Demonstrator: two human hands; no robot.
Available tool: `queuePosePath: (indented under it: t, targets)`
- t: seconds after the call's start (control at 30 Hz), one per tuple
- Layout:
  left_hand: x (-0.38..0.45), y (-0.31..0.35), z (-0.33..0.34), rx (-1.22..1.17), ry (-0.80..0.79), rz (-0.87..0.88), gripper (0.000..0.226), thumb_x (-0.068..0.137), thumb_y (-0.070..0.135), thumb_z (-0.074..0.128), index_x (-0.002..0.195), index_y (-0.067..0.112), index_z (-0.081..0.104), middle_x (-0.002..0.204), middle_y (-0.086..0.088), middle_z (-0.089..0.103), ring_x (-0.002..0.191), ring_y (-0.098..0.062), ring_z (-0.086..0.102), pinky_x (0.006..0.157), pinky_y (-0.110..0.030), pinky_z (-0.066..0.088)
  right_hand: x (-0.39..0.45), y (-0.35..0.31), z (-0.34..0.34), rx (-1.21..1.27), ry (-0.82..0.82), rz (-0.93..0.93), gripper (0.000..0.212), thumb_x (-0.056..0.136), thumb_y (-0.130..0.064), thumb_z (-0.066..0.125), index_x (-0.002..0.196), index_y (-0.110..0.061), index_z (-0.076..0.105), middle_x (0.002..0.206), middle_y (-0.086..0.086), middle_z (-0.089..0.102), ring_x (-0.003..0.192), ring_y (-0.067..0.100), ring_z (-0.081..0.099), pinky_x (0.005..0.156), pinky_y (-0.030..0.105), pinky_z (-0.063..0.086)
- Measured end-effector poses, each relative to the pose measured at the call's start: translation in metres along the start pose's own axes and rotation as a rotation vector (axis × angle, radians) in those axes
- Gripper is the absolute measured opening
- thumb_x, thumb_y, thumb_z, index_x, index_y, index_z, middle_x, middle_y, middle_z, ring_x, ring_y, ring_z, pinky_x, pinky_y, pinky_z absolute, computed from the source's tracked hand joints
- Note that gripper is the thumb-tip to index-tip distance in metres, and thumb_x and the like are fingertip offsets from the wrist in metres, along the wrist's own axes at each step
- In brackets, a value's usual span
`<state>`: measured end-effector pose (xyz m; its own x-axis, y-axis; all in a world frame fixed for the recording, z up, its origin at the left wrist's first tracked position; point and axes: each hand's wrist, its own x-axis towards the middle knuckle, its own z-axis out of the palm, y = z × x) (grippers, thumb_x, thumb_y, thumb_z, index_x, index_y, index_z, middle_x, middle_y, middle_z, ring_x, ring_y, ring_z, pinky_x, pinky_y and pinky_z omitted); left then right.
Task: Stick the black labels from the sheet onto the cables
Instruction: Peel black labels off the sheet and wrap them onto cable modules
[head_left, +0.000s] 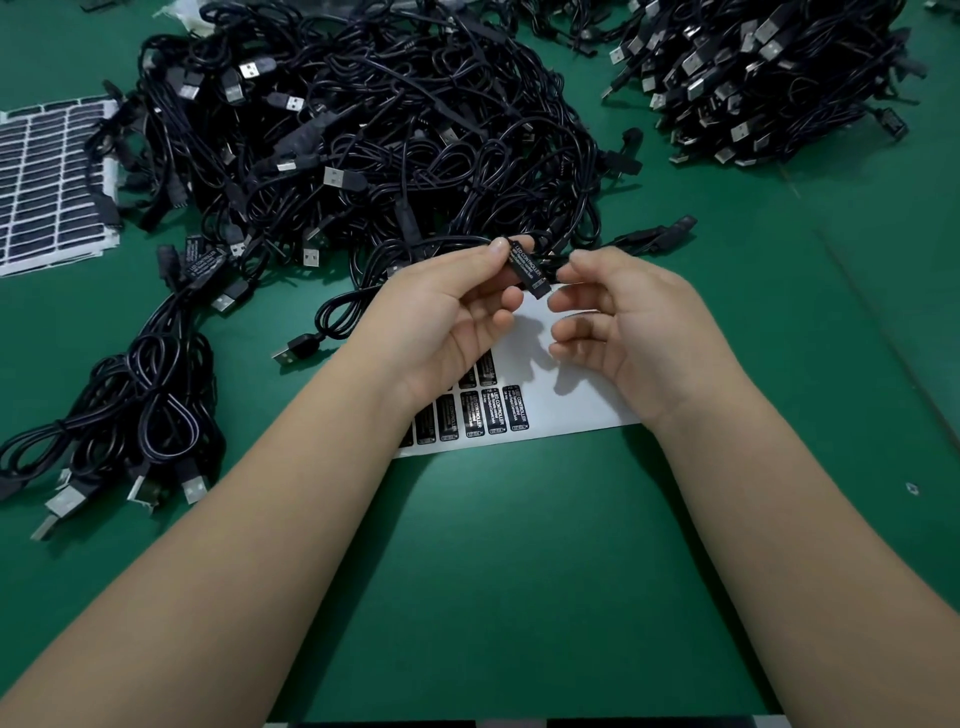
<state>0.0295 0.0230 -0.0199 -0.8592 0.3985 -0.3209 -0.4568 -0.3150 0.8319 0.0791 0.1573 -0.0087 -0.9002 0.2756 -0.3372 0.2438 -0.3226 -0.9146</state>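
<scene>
Here: left hand, thumb and fingers pinching a small black controller block on a cable, its white-lettered label facing up. Right hand, just beside the block's lower end, fingers loosely curled, holding nothing. Beneath both hands: white label sheet flat on the green bench, rows of black labels left at its near left part. Beyond the hands: large tangled heap of black cables. Left: smaller bundle of cables, one bearing a label. Far left: full label sheet. Far right: another cable pile.
</scene>
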Motion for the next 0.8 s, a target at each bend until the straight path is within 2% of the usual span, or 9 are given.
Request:
queuePosePath:
  t: [0.3, 0.47, 0.57, 0.67, 0.8]
  targets:
    - [0.0, 0.002, 0.0, -0.035, -0.021, -0.03, 0.02, 0.095, 0.014, 0.055, 0.09, 0.008, 0.073, 0.072, -0.003, 0.068, 0.058, -0.007, 0.062, 0.054, -0.015, 0.051, -0.01, 0.006, 0.002, -0.264, 0.023, -0.229, 0.009, 0.089, -0.012, 0.064, 0.084, -0.018, 0.069, 0.066, -0.004, 0.068, 0.047, 0.008, 0.057, 0.045, 0.022, 0.05]
    - [-0.002, 0.002, 0.003, -0.106, 0.027, -0.027, 0.016, 0.093, 0.009, 0.058, 0.084, 0.002, 0.069, 0.071, -0.008, 0.07, 0.065, -0.015, 0.07, 0.056, -0.019, 0.054, -0.007, 0.013, 0.002, -0.582, 0.173, -0.5, 0.014, 0.087, -0.02, 0.067, 0.085, -0.034, 0.067, 0.07, -0.018, 0.067, 0.056, 0.002, 0.062, 0.066, 0.024, 0.055]
    - [-0.003, 0.001, 0.004, -0.104, 0.033, -0.01, 0.015, 0.093, 0.008, 0.06, 0.083, 0.001, 0.067, 0.07, -0.009, 0.07, 0.07, -0.018, 0.072, 0.057, -0.02, 0.055, -0.004, 0.015, -0.001, -0.72, 0.24, -0.592, 0.011, 0.086, -0.025, 0.067, 0.094, -0.031, 0.071, 0.082, -0.021, 0.065, 0.066, 0.0, 0.061, 0.083, 0.025, 0.051]
    - [-0.004, -0.002, 0.005, -0.055, 0.048, 0.043, 0.016, 0.093, 0.008, 0.059, 0.082, 0.001, 0.068, 0.07, -0.008, 0.071, 0.068, -0.017, 0.071, 0.06, -0.021, 0.056, -0.004, 0.017, -0.002, -0.795, 0.259, -0.677, 0.008, 0.085, -0.022, 0.068, 0.089, -0.027, 0.072, 0.085, -0.019, 0.058, 0.064, -0.004, 0.051, 0.072, 0.008, 0.041]
    - [-0.004, -0.007, 0.007, 0.02, 0.049, 0.098, 0.02, 0.093, 0.007, 0.059, 0.076, 0.003, 0.069, 0.069, -0.007, 0.071, 0.067, -0.014, 0.07, 0.063, -0.021, 0.056, -0.003, 0.014, 0.001, -0.741, 0.212, -0.6, 0.018, 0.084, -0.027, 0.068, 0.07, -0.035, 0.062, 0.084, -0.018, 0.054, 0.064, -0.005, 0.052, 0.065, 0.008, 0.039]
